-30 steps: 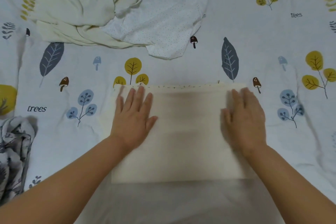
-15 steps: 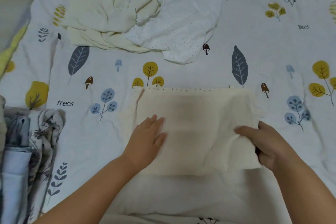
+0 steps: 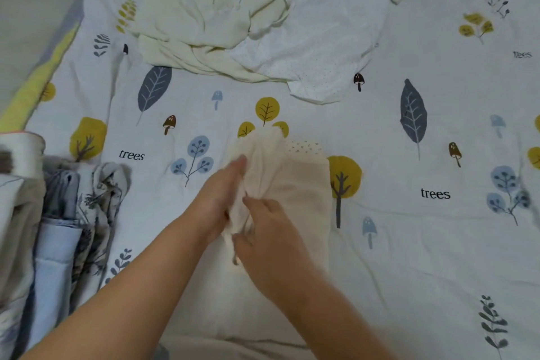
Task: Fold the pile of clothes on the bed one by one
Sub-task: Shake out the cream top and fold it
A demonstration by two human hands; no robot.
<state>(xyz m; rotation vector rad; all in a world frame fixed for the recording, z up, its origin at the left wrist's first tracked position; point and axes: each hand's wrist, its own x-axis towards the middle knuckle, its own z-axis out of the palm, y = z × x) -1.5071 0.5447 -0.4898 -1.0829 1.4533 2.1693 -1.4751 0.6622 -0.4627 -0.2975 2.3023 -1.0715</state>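
Cloth first: we see one cream cloth [image 3: 295, 184] folded into a tall strip on the bed sheet [image 3: 409, 257], in the middle of the view. Its long side runs away from us, toward the pile. Its near end is hidden under our arms, and its left edge is bunched up, so we cannot tell how many layers it has.

Our left hand [image 3: 217, 202] lies flat against the left edge, fingers straight — touching, not grabbing. Our right hand [image 3: 268, 231] curls its fingers around the bunched left edge and pinches it. The two hands are just beside each other.

Farther away sits the pile — we count two pieces: a cream garment [image 3: 204, 9] and a white dotted garment [image 3: 327, 32], touching and partly on top of each other. Something dark and green peeks out behind them, cut off by the top edge.

At the far left, folded clothes [image 3: 58, 228] stand in a stack, cut off by the edge. They are too jumbled to count.
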